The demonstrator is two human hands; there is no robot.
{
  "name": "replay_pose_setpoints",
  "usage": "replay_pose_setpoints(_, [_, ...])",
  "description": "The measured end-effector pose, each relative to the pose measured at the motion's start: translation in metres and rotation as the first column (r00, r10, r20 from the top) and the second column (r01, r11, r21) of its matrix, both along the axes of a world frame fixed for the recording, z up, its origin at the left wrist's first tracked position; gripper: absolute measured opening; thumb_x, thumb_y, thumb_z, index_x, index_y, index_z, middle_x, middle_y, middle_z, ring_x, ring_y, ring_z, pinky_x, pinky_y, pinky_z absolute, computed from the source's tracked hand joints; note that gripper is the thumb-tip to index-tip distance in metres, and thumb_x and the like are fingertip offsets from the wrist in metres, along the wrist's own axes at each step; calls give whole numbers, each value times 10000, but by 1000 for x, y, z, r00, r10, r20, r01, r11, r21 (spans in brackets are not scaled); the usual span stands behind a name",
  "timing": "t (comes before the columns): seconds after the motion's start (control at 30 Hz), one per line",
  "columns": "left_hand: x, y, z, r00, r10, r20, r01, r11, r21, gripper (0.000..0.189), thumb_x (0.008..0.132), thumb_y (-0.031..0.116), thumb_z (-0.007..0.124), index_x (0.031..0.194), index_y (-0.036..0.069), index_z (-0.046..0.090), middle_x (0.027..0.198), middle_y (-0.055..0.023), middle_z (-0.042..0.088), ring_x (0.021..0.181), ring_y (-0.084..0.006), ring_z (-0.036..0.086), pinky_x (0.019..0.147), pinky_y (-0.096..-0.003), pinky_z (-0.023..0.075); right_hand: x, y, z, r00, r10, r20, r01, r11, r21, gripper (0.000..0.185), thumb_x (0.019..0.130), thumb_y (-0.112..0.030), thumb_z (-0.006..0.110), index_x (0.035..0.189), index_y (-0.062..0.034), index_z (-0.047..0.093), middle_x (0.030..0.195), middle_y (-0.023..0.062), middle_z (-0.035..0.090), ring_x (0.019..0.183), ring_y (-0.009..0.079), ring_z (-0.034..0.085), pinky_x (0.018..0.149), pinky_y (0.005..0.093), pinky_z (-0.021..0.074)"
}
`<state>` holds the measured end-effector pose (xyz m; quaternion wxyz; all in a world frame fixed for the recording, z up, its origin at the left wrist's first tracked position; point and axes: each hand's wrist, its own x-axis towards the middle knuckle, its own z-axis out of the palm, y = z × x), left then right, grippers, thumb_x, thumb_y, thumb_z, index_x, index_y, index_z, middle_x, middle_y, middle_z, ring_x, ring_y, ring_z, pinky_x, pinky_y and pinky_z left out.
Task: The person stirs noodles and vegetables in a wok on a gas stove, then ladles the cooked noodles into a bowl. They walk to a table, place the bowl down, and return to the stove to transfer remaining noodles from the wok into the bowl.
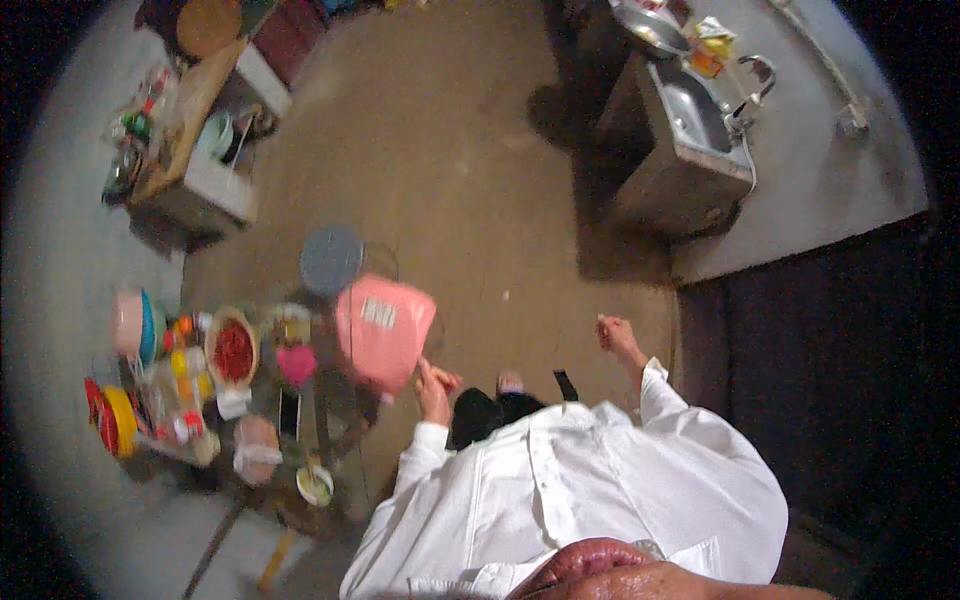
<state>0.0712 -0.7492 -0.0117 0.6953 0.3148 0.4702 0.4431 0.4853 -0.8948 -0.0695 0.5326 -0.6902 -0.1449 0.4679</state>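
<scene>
My left hand (435,386) is at the lower right edge of a pink plastic basin or tub (386,330) that bears a label; its fingers seem to meet the rim, though blur hides the exact grip. My right hand (615,335) hangs out to the right over the floor, fingers curled, with no object seen in it. Left of the pink piece, a bowl of red food pieces (235,351) stands on a cluttered table, near a bright pink item (296,364) and a dark phone-like slab (289,415).
A round blue-grey stool or lid (331,259) lies beyond the pink piece. A small bowl (314,485) sits near the table's close edge. At upper right stands a metal sink (694,112) with a faucet (757,79); at upper left, a wooden-topped cabinet (199,112) holds bottles.
</scene>
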Motion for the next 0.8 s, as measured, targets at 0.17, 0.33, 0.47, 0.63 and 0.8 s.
replay_pose_setpoints(0.17, [93, 114, 22, 997, 55, -49, -61, 987, -146, 450, 1007, 463, 475, 963, 28, 579, 740, -84, 622, 630, -202, 605, 600, -322, 533, 89, 145, 36, 994, 76, -83, -76, 997, 1, 349, 986, -321, 544, 759, -67, 621, 621, 21, 582, 500, 120, 522, 453, 281, 416])
replay_pose_setpoints(0.33, [115, 225, 32, 975, 158, -159, -171, 983, -72, 259, 988, 336, 548, 984, 82, 498, 779, -83, 605, 655, -213, 603, 572, -328, 519, 132, 260, 52, 955, 296, -28, -295, 955, 39, 256, 990, -267, 553, 958, -38, 664, 723, 41, 635, 568, 120, 549, 498, 288, 445])
replay_pose_setpoints(0.47, [217, 395, 79, 959, 263, -107, -272, 959, -79, 245, 979, 318, 563, 934, 92, 480, 713, -61, 555, 585, -198, 562, 530, -319, 491, 236, 360, 85, 944, 327, -49, -331, 938, -104, 206, 963, -192, 597, 1023, -6, 661, 770, 43, 639, 628, 117, 544, 553, 283, 457])
replay_pose_setpoints(0.63, [451, 614, 174, 982, 103, -156, -80, 986, 146, 273, 924, 273, 615, 759, 80, 515, 638, -27, 513, 542, -137, 504, 515, -303, 450, 402, 456, 119, 999, 26, 33, -20, 984, -177, 212, 920, -111, 586, 1054, 7, 701, 860, 79, 710, 663, 176, 642, 605, 302, 525])
replay_pose_setpoints(0.8, [697, 737, 263, 913, -321, -251, 377, 899, 221, 451, 999, 424, 531, 707, 84, 480, 612, -33, 505, 545, -139, 494, 514, -301, 405, 529, 491, 130, 963, -258, -77, 240, 953, -187, 146, 939, -150, 575, 897, -31, 649, 689, 73, 638, 569, 142, 574, 505, 292, 465])
